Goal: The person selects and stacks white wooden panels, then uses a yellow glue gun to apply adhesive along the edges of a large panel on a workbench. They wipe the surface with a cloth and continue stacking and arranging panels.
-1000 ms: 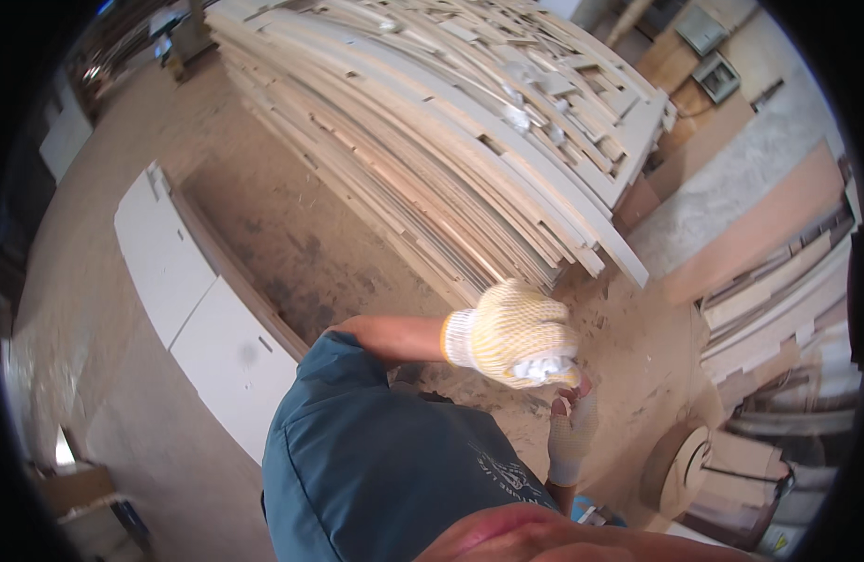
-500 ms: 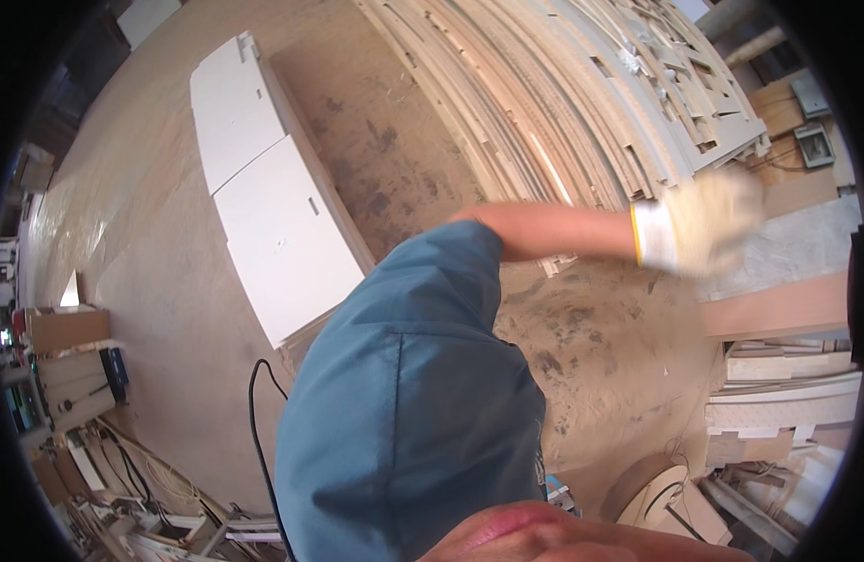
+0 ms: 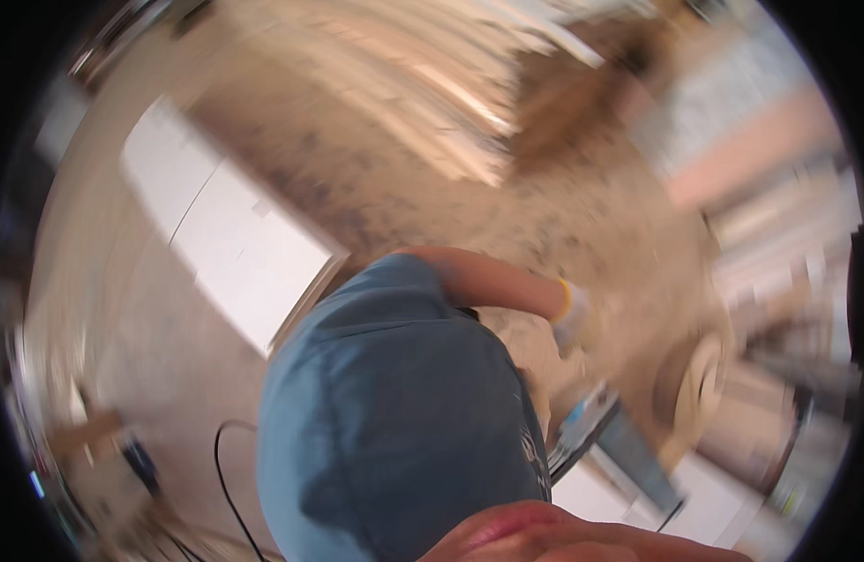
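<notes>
My left arm, in a blue short sleeve, bends rightward across the middle of the view. My left hand (image 3: 574, 323) wears a pale glove with a yellow-edged cuff, and motion blur smears its fingers. Nothing can be made out in it. Below the hand stands a blue-and-grey machine-like object (image 3: 628, 459), with a gap between the two. White panels (image 3: 713, 496) lie beside and under that object at the lower right. A pale tan surface (image 3: 521, 337) shows between my arm and chest; its kind is unclear. My right hand is out of sight.
Long white panels (image 3: 244, 253) lie stacked on the brown floor at left. A large pile of wooden strips (image 3: 404, 75) occupies the far side. A round pale object (image 3: 699, 379) is at right, near blurred stacked boards (image 3: 778, 225). A black cable (image 3: 218, 468) hangs beside my sleeve.
The view has swung to the right, bringing the blue-and-grey object and the white panels near it into sight. My left hand has drawn down and closer, away from the far wood pile.
</notes>
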### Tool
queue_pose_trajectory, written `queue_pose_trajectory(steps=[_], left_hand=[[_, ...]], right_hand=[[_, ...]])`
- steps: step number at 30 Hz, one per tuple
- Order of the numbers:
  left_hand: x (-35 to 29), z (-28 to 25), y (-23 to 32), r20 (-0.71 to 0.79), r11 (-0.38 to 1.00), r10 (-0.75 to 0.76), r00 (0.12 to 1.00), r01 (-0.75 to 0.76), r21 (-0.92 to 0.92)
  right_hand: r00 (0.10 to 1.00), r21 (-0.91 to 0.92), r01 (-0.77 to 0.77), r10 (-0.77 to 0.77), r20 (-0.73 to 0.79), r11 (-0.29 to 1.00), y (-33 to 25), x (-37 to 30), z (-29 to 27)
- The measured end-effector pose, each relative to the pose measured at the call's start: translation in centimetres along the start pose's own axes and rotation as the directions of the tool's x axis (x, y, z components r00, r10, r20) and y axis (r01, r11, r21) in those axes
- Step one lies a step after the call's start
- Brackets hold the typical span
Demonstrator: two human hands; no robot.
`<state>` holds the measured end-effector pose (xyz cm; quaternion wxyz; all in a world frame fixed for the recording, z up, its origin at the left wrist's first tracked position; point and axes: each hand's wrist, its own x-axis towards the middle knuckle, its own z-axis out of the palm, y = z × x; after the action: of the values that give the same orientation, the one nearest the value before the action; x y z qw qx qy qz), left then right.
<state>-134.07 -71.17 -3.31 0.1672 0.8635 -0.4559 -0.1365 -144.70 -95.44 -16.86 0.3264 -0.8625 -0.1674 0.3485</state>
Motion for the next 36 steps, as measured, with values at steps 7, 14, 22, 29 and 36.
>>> queue_pose_trajectory(steps=[7, 14, 22, 29, 36], left_hand=[[13.6, -0.5, 2.9, 0.092, 0.911, 0.403, 0.91, -0.39, -0.137], [31.9, 6.4, 8.8, 0.407, 0.805, 0.586, 0.7, -0.559, -0.199], [44.7, 18.6, 17.9, 0.662, 0.793, 0.561, 0.497, -0.551, -0.259], [50.3, 26.5, 23.2, 0.593, 0.841, 0.505, 0.627, -0.511, -0.177], [54.5, 32.1, 25.2, 0.225, 0.763, 0.644, 0.731, -0.636, -0.118]], right_hand=[[0.815, 0.248, -0.267, 0.356, -0.457, 0.931, 0.6, -11.4, 3.3], [0.239, 0.712, -0.587, 0.923, -0.301, 0.384, 5.0, -22.9, 16.1], [-0.072, 0.862, -0.438, 0.966, 0.248, -0.254, -1.3, -19.7, 26.3], [-0.046, 0.904, -0.156, 0.917, 0.397, -0.399, -4.6, -15.5, 22.2], [0.095, 0.828, 0.209, 0.854, 0.512, -0.52, 5.2, -26.1, 24.0]])
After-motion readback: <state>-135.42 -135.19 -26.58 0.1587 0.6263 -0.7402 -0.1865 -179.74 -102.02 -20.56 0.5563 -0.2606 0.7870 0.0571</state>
